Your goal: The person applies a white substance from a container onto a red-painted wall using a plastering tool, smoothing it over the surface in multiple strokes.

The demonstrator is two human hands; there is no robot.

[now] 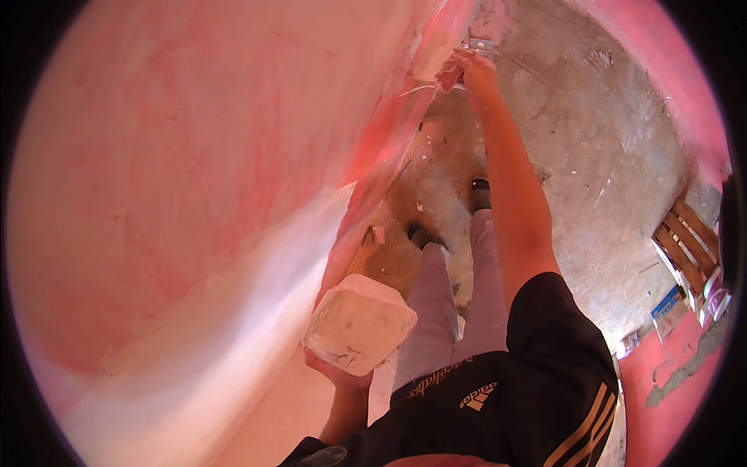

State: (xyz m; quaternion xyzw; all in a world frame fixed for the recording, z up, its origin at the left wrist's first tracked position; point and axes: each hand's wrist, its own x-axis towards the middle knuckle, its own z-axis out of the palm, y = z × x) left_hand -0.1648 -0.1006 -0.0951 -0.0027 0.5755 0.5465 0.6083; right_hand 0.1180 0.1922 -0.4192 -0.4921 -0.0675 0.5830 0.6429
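Observation:
A pale, square-cornered plastic tub (359, 323) rests in my left hand (339, 375), low beside the wall. My fingers are mostly hidden under and behind it. The tub's broad face looks whitish with grey smears. Stretched far forward, my right hand (472, 71) is closed at the lower part of the pink wall (210, 132). What it grips is blurred; dark reddish streaks show at the fingers. Next to it the wall has a pale beige patch (433, 59). A small grey piece with holes (482, 44) lies just beyond the hand.
The concrete floor (591, 140) is stained and strewn with crumbs. My feet in dark shoes (422, 235) stand near the wall base. At the right are a slatted wooden piece (689, 243), a blue-and-white box (668, 311) and another pink wall (661, 27).

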